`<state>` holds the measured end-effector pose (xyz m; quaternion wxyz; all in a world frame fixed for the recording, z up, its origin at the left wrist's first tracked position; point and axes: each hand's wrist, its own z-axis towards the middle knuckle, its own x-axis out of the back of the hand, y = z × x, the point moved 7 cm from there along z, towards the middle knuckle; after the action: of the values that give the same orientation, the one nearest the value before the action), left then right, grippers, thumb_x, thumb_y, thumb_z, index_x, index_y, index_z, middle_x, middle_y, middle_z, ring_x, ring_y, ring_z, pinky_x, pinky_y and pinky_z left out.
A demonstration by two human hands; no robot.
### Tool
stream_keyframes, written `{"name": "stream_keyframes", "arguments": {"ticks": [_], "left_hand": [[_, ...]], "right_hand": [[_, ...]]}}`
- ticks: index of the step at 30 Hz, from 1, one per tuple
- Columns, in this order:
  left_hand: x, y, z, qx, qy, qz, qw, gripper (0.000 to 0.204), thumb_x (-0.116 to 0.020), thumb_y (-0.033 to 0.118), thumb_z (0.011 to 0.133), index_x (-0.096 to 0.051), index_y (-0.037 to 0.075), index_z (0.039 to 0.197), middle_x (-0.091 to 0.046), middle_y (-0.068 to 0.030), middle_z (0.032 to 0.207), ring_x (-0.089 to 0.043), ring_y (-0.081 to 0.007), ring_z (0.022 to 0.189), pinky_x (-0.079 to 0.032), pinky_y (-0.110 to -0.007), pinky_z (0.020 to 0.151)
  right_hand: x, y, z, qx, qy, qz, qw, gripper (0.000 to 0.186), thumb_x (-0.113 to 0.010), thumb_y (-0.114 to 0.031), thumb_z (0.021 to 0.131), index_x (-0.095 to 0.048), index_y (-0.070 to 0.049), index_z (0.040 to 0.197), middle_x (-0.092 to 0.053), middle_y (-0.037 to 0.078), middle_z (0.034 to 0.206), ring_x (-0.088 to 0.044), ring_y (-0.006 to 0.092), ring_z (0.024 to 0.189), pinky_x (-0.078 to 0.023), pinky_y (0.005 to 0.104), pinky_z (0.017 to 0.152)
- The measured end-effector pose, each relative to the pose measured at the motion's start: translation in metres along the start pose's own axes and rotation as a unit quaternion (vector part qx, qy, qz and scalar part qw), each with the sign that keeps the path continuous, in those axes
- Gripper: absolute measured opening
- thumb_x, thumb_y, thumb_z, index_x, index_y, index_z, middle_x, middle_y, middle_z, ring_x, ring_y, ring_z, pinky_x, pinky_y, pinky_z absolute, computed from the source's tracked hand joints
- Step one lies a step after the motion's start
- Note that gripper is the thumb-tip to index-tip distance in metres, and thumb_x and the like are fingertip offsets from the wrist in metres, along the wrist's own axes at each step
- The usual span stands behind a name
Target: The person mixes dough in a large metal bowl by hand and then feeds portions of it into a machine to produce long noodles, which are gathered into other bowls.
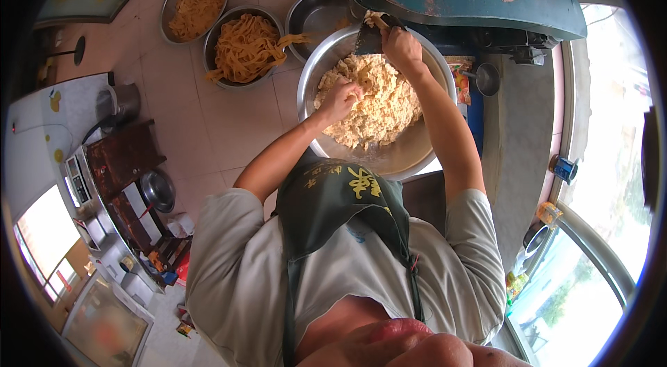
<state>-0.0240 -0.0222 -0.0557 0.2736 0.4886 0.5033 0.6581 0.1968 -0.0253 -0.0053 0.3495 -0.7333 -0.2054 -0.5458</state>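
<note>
Dough (382, 113), crumbly, pale yellow, heaped in large metal bowl (418, 152). Left hand (340, 98) half curled at dough's surface; cannot tell whether it grips any. Right hand (401, 49) closed around dark flat scraper (368, 42) near bowl's far rim. Farther left, two bowls of noodles (244, 46) on tiled floor (182, 99), pan (310, 16) beside them. Ladle (488, 79) right of dough bowl.

Metal bowl (408, 148) (smooth, glossy).

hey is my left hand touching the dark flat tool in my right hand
Apart. The head view shows crumbly dough in the gap between the left hand and the dark flat tool.
</note>
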Motion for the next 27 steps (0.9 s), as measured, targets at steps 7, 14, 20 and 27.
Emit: {"name": "stream_keyframes", "arguments": {"ticks": [7,14,20,27], "left_hand": [[0.023,-0.001,-0.038,0.080,0.081,-0.059,0.992,0.012,-0.052,-0.005,0.084,-0.059,0.002,0.090,-0.055,-0.0108,0.096,-0.056,-0.0235,0.093,-0.046,-0.034,0.085],[0.054,0.079,-0.035,0.027,0.057,-0.089,0.994,0.015,-0.052,-0.002,0.080,-0.059,0.004,0.092,-0.052,-0.0131,0.099,-0.050,-0.0269,0.096,-0.040,-0.039,0.089],[0.029,0.064,-0.020,0.016,-0.024,-0.084,0.996,0.043,-0.053,-0.004,0.077,-0.055,0.004,0.120,-0.055,-0.0151,0.118,-0.051,-0.0275,0.114,-0.039,-0.036,0.101],[0.011,0.043,-0.034,0.086,-0.041,-0.118,0.988,0.054,-0.059,-0.008,0.081,-0.050,0.007,0.132,-0.056,-0.0142,0.122,-0.061,-0.0207,0.098,-0.050,-0.033,0.088]], "right_hand": [[0.012,-0.022,-0.029,-0.001,-0.079,-0.004,0.997,0.052,-0.042,-0.045,0.099,-0.068,0.000,0.092,-0.070,0.029,0.087,-0.069,0.0453,0.087,-0.055,0.0521,0.082],[0.015,-0.030,-0.022,-0.001,-0.038,0.022,0.999,0.050,-0.042,-0.043,0.100,-0.068,-0.001,0.088,-0.069,0.029,0.082,-0.070,0.0428,0.082,-0.057,0.0508,0.076],[0.004,-0.017,0.004,0.032,0.005,0.000,0.999,0.050,-0.046,-0.043,0.098,-0.066,0.003,0.092,-0.068,0.029,0.080,-0.069,0.0456,0.076,-0.057,0.0527,0.071],[0.011,-0.037,-0.022,0.055,-0.038,-0.016,0.998,0.041,-0.039,-0.037,0.101,-0.068,-0.013,0.118,-0.072,0.021,0.094,-0.071,0.0381,0.084,-0.057,0.0495,0.074]]}}
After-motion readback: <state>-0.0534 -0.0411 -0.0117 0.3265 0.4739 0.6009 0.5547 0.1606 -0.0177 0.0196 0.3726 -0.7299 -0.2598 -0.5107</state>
